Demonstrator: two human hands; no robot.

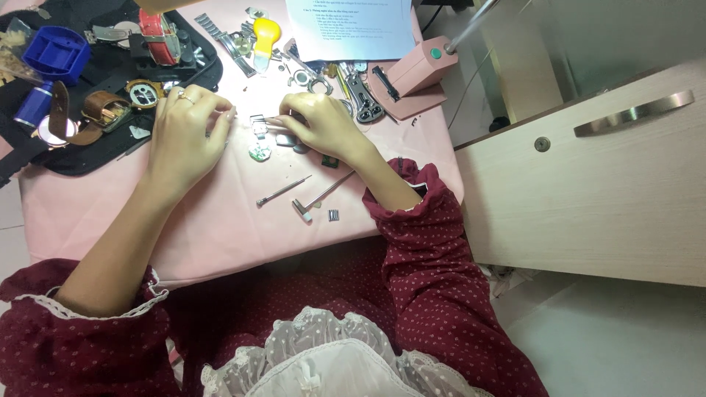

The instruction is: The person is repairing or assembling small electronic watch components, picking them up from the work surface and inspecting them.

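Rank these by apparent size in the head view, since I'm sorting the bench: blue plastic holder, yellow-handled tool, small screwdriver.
1. Blue plastic holder, largest.
2 and 3. Yellow-handled tool and small screwdriver: too alike to rank.

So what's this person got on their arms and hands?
Both arms wear dark red sleeves with small pale dots, pushed up the forearms, with white lace trim at the cuffs. The hands are bare; the left hand has a ring on one finger. No ring shows on the right hand.

- One head view only, aimed steeply down from above the lap.
- Table [220, 235] seen close, with cabinet [588, 206] caught off to the right.
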